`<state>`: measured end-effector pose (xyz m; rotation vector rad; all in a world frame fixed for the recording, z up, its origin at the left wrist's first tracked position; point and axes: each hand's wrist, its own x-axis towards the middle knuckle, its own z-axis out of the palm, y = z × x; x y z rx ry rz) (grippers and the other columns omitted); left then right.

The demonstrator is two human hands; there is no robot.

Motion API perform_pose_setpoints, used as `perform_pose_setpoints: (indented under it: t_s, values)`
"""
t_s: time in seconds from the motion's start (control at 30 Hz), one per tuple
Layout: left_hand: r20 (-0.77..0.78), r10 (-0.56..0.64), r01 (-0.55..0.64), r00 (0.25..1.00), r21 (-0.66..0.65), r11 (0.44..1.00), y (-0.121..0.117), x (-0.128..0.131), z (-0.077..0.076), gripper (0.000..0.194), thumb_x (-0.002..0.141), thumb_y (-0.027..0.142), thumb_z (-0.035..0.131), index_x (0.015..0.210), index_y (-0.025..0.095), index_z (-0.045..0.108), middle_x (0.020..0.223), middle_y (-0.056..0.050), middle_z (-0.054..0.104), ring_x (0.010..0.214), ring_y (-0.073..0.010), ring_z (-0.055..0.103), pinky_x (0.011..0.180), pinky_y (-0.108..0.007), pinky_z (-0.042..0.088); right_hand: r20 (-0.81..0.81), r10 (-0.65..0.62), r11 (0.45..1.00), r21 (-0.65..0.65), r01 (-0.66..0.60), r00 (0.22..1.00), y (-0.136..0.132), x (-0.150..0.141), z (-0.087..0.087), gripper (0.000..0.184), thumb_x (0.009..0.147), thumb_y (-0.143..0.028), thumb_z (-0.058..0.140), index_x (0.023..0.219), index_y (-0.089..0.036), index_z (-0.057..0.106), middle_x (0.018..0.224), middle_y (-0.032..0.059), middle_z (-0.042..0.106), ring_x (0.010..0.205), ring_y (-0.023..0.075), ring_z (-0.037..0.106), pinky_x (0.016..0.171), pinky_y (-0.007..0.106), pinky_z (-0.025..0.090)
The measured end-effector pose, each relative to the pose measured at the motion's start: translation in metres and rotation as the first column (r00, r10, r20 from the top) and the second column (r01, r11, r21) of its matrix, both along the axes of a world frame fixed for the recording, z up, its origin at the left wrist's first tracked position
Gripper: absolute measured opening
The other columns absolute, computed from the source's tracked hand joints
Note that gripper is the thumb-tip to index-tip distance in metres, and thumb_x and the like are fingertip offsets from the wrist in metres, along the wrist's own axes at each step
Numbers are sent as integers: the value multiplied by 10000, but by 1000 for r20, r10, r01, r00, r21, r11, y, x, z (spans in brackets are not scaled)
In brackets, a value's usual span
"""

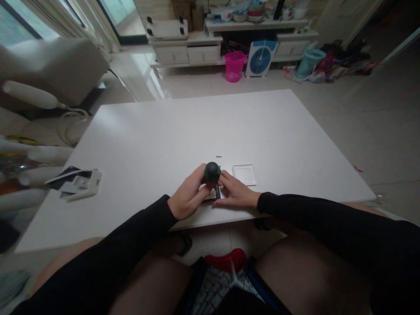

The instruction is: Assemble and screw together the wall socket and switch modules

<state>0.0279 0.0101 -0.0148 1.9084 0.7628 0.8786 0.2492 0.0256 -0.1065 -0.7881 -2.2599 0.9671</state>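
Observation:
My left hand (189, 194) is wrapped around an upright screwdriver (212, 171) with a dark green and black handle, seen from its butt end. Its tip is hidden beneath the handle and fingers. My right hand (239, 192) grips a small dark-edged piece (218, 192) under the screwdriver, flat at the table's near edge; most of this piece is covered by my fingers. Just right of the hands lies a thin square white frame (244, 174). Beyond them rests a screw (218, 156), small and dark.
The white table (183, 127) spreads out in front of me. On its left side are white and dark plastic parts (80, 183). Past the far edge, a pink basket (234, 65) and a blue fan (261, 58) stand on the floor by a white cabinet (173, 54).

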Motion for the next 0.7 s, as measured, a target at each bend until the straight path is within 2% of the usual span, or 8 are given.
perform_pose_setpoints:
  t_s: [0.1, 0.2, 0.3, 0.4, 0.53, 0.63, 0.7]
  values:
    - [27, 40, -38, 999, -48, 998, 0, 4, -2, 276, 989, 350, 621, 1199, 188, 546, 1035, -79, 658, 919, -201, 650, 848, -364, 551, -11, 5, 1000, -10, -5, 1000, 0, 0, 0, 880, 803, -494, 860, 1528, -296, 403, 1422, 140, 493, 1293, 338, 534, 1083, 571, 501]
    - [16, 73, -73, 997, -28, 997, 2, 7, -1, 274, 949, 322, 683, 1138, 184, 541, 982, -54, 660, 870, -184, 656, 813, -340, 550, -23, 13, 1000, -6, -13, 1000, 1, 0, -1, 841, 816, -512, 846, 1507, -285, 423, 1432, 144, 495, 1306, 334, 532, 1098, 564, 492]
    - [-48, 56, -54, 997, 50, 997, 5, 7, 3, 137, 970, 281, 636, 1040, 180, 575, 950, -49, 654, 845, -177, 639, 780, -328, 544, -14, 14, 1000, 4, -14, 1000, 1, 0, -3, 824, 815, -514, 845, 1493, -273, 443, 1408, 144, 518, 1291, 338, 540, 1090, 570, 493]
    - [-57, 11, -4, 998, 117, 993, 6, 5, 5, 91, 994, 234, 551, 1042, 177, 602, 989, -73, 653, 885, -191, 629, 789, -340, 547, -11, 5, 1000, 4, -5, 1000, 1, 1, -4, 840, 808, -506, 850, 1502, -274, 438, 1401, 138, 529, 1280, 337, 549, 1088, 572, 494]
    - [-25, -7, 8, 1000, 48, 999, 3, 4, 3, 201, 1020, 241, 479, 1168, 169, 595, 1006, -92, 657, 896, -209, 634, 820, -373, 557, -7, 9, 1000, 11, -9, 1000, 0, 0, -2, 860, 807, -500, 854, 1517, -270, 427, 1429, 148, 495, 1314, 338, 526, 1110, 570, 484]
    - [-5, 46, -46, 999, 2, 999, 1, 4, -3, 328, 992, 321, 589, 1284, 181, 535, 1082, -104, 661, 942, -216, 643, 873, -385, 549, -12, 10, 1000, -1, -10, 1000, 0, 0, 0, 864, 811, -508, 851, 1520, -278, 415, 1412, 138, 492, 1303, 324, 534, 1105, 550, 494]
    - [-2, 97, -97, 995, 2, 995, 1, 3, -5, 381, 956, 349, 668, 1265, 193, 511, 1070, -88, 653, 934, -207, 646, 860, -370, 543, -9, 8, 1000, -15, -8, 1000, 0, 0, 2, 845, 816, -510, 846, 1509, -284, 420, 1400, 131, 495, 1297, 320, 538, 1103, 546, 497]
